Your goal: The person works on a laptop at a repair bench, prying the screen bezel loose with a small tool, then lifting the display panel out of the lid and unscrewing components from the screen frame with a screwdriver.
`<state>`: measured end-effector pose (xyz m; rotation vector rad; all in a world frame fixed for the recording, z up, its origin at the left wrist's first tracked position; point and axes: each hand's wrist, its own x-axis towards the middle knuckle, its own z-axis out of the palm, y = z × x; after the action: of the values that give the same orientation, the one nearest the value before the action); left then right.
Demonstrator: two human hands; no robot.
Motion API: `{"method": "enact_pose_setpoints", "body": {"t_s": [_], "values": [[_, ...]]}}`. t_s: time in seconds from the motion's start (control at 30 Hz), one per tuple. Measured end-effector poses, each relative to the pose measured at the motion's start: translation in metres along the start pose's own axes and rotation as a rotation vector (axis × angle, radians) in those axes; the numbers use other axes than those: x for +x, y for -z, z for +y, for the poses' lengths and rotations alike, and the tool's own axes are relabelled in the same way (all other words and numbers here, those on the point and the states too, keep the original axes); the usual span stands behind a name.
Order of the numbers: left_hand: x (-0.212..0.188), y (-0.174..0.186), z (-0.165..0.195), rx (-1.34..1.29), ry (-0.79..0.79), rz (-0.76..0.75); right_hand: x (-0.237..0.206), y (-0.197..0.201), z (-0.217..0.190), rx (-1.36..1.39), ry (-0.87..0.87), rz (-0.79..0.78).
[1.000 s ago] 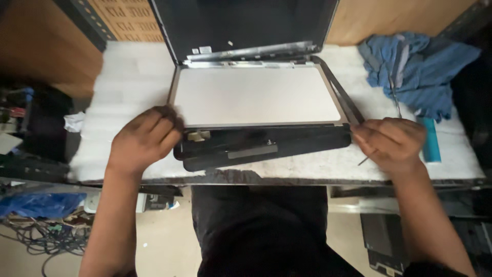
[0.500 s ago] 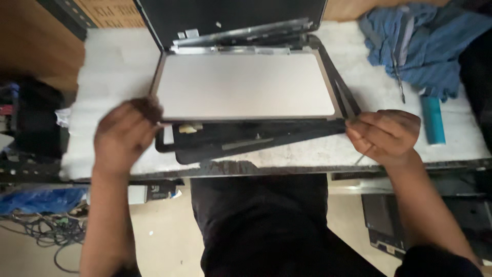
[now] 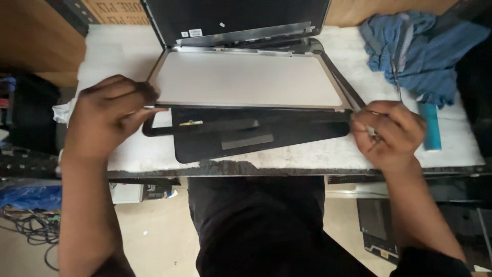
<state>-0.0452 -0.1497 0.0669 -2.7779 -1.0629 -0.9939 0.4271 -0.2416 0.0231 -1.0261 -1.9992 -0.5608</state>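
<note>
Forearms enter from the near edge, one on each side of the person's dark-clothed torso. Left hand lies palm down at the near-left corner of the pale grey panel, fingers curled and closed on the left end of the black bezel frame; thumb points right along the frame's upper strip. Right hand is bunched at the frame's right end, fingers folded tight and pinching that corner; whether a small tool is also in the grip cannot be told.

Bezel frame sits skewed across the near edge of the panel, partly lifted off, its lower strip slanting down to the left. Panel lies flat, hinged at the far side to a dark laptop lid that stands open.

Bench top is covered with white foam sheet, its near edge dark and worn. Blue cloth is crumpled at far right, with a teal cylinder just right of the right hand. Brown wood surfaces lie beyond the bench; tangled cables and pale floor lie below left.
</note>
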Motion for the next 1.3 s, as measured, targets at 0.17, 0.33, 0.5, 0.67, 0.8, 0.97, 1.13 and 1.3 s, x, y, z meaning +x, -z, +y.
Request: {"method": "enact_pose_setpoints", "body": {"t_s": [0.17, 0.33, 0.5, 0.67, 0.8, 0.97, 1.13, 1.3], "values": [[0.008, -0.001, -0.002, 0.007, -0.034, 0.023, 0.002, 0.004, -0.010, -0.078, 0.181, -0.174], [0.023, -0.009, -0.010, -0.039, 0.000, 0.167, -0.009, 0.007, -0.004, 0.011, 0.155, -0.254], [0.049, -0.026, -0.025, -0.054, -0.059, 0.482, 0.000, -0.016, 0.043, 0.221, -0.505, -0.070], [0.083, -0.054, -0.048, -0.511, 0.135, 0.694, 0.045, -0.103, 0.132, 0.228, -0.423, -0.114], [0.090, -0.077, -0.066, -0.276, 0.226, 0.663, 0.059, -0.159, 0.164, 0.451, -0.558, -0.024], [0.091, -0.097, -0.071, -0.322, 0.340, 0.558, 0.057, -0.166, 0.161, 0.459, -0.327, 0.057], [0.088, -0.110, -0.082, -0.337, 0.342, 0.667, 0.078, -0.162, 0.149, 0.298, -0.273, 0.155], [0.085, -0.117, -0.090, -0.256, 0.408, 0.676, 0.089, -0.171, 0.143, 0.253, -0.294, 0.226]]}}
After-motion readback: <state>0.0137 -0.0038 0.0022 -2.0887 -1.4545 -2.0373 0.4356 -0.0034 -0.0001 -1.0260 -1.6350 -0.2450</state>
